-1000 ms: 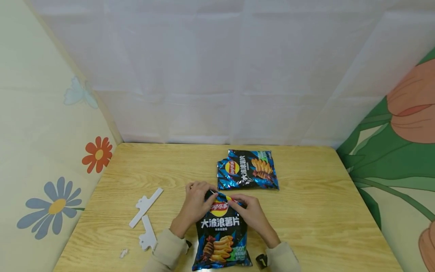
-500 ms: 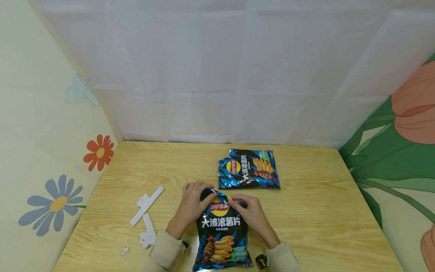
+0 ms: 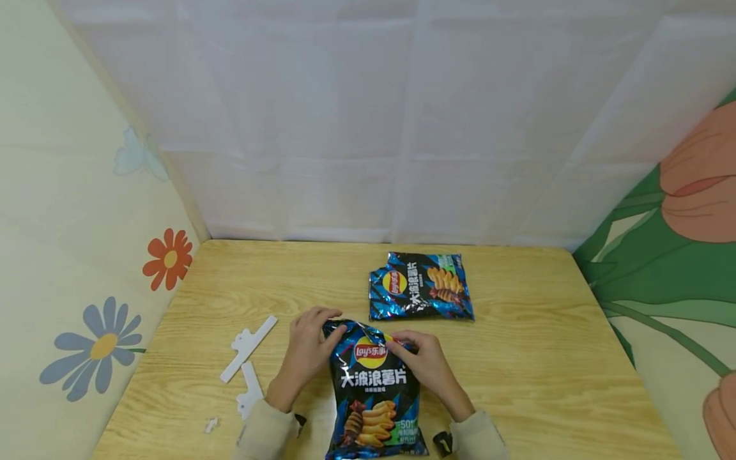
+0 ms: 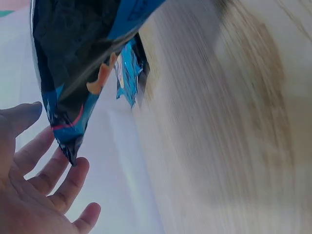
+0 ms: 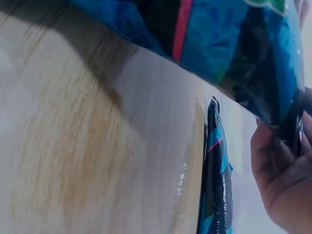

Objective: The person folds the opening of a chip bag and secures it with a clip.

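Observation:
An upright-facing Lay's chip bag (image 3: 374, 390) lies at the front of the table, its top edge spread and slightly raised. My right hand (image 3: 422, 358) pinches its top right corner, thumb on the printed front. At the top left corner is my left hand (image 3: 307, 345). In the left wrist view, that hand (image 4: 44, 180) has its fingers spread and loosely extended, and the bag's pointed corner (image 4: 73, 131) touches the fingertips. The right wrist view shows the right hand's fingers (image 5: 280, 165) curled at the bag's corner.
Behind lies a second Lay's chip bag (image 3: 422, 286), turned sideways, a notch at its corner. On the left are two white clips (image 3: 248, 348), (image 3: 250, 391) and a small white scrap (image 3: 211, 425). A pale curtain (image 3: 368, 128) hangs behind the table.
My left hand has moved left from the middle of the bag's top to its left corner, and the folded top edge has opened out. My right hand has stayed in place.

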The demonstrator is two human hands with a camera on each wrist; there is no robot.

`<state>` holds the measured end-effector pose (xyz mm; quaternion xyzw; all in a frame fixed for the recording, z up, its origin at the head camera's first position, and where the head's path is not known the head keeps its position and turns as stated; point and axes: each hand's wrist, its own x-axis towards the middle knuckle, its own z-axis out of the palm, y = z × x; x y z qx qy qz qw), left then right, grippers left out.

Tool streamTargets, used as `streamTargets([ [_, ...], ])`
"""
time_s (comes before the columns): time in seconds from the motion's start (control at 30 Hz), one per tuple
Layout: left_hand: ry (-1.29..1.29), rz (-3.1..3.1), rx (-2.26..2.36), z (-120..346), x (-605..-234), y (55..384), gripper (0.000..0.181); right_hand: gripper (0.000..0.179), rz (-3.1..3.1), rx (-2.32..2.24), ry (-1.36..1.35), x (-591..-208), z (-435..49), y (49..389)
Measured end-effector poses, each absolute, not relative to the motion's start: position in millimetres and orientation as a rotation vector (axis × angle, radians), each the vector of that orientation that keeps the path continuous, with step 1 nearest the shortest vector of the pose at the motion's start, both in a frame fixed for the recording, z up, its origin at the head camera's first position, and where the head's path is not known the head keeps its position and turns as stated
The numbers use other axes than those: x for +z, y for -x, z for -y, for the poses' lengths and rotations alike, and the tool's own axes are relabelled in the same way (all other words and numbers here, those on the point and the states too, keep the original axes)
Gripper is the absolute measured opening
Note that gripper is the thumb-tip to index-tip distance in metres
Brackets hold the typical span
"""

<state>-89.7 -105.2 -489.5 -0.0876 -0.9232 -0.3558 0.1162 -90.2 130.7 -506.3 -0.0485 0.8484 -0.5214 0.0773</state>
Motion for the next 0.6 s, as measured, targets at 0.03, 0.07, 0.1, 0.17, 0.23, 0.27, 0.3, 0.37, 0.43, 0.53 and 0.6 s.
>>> streamTargets([
  [0.03,0.246,2.707,-1.035,107,-489,89,0.029,0.018,-2.537,-1.563,0.146,-506,-131,90],
  [0.07,0.237,2.708,-1.034,109,-489,88,0.029,0.018,-2.535,-1.564,0.148,-506,-131,90],
  [0.1,0.228,2.709,-1.029,110,-489,87,0.029,0.018,-2.532,-1.566,0.148,-506,-131,90],
  [0.17,0.217,2.707,-1.023,114,-489,85,0.03,0.018,-2.529,-1.567,0.146,-506,-131,90],
  [0.23,0.214,2.702,-1.021,117,-489,84,0.03,0.018,-2.523,-1.568,0.14,-506,-131,90],
  [0.27,0.214,2.701,-1.018,118,-489,83,0.03,0.019,-2.52,-1.569,0.135,-506,-131,90],
  [0.3,0.214,2.699,-1.011,119,-490,83,0.03,0.019,-2.517,-1.57,0.132,-506,-131,90],
  [0.37,0.213,2.689,-1.001,122,-491,82,0.029,0.019,-2.509,-1.571,0.124,-505,-131,90],
  [0.43,0.206,2.679,-0.989,125,-492,80,0.028,0.019,-2.501,-1.575,0.121,-505,-131,90],
  [0.53,0.197,2.656,-0.973,130,-494,77,0.027,0.019,-2.497,-1.577,0.121,-505,-131,90],
  [0.6,0.198,2.639,-0.956,134,-495,74,0.027,0.018,-2.498,-1.58,0.125,-505,-131,90],
])
